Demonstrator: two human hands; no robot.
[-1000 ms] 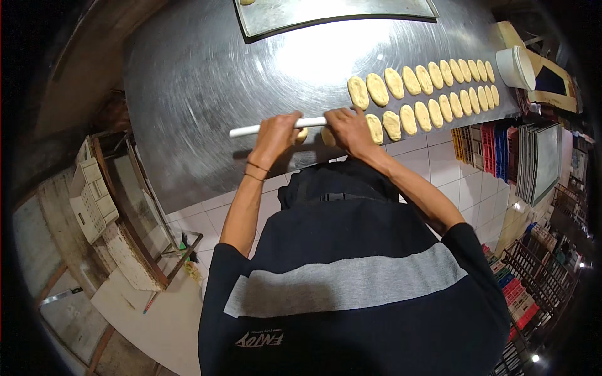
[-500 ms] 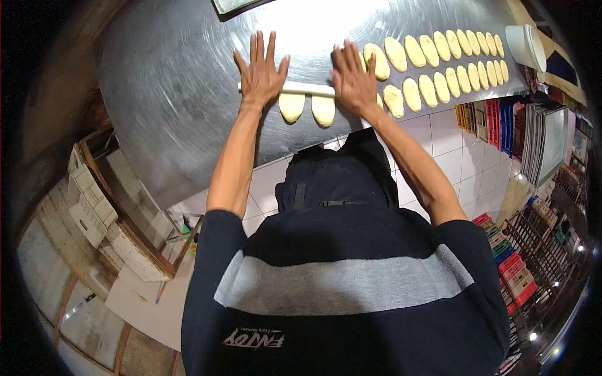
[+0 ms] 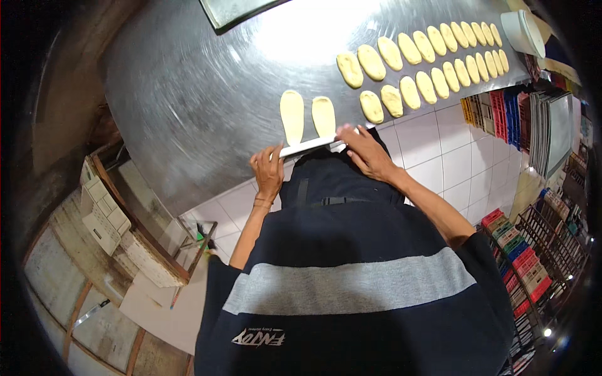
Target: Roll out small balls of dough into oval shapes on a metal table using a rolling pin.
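A thin white rolling pin (image 3: 307,146) lies slightly tilted at the near edge of the metal table. My left hand (image 3: 269,172) is closed round its left end, fingers curled over it. My right hand (image 3: 366,154) grips the other end, its fingers covering that part of the pin. Just beyond the pin lie two long flattened pieces of dough, the left one (image 3: 292,116) longer than the right one (image 3: 323,114). The pin reaches the near ends of both.
Two rows of flattened oval dough pieces (image 3: 409,92) run along the right of the metal table (image 3: 188,100). A white tub (image 3: 525,34) stands at the far right corner. A metal tray (image 3: 241,9) sits at the back. Stacked crates (image 3: 517,263) are at the lower right.
Both hands have drawn the rolling pin toward me, from the far ends of the two dough pieces to their near ends. My flat, spread fingers have curled over the pin. Both pieces look longer.
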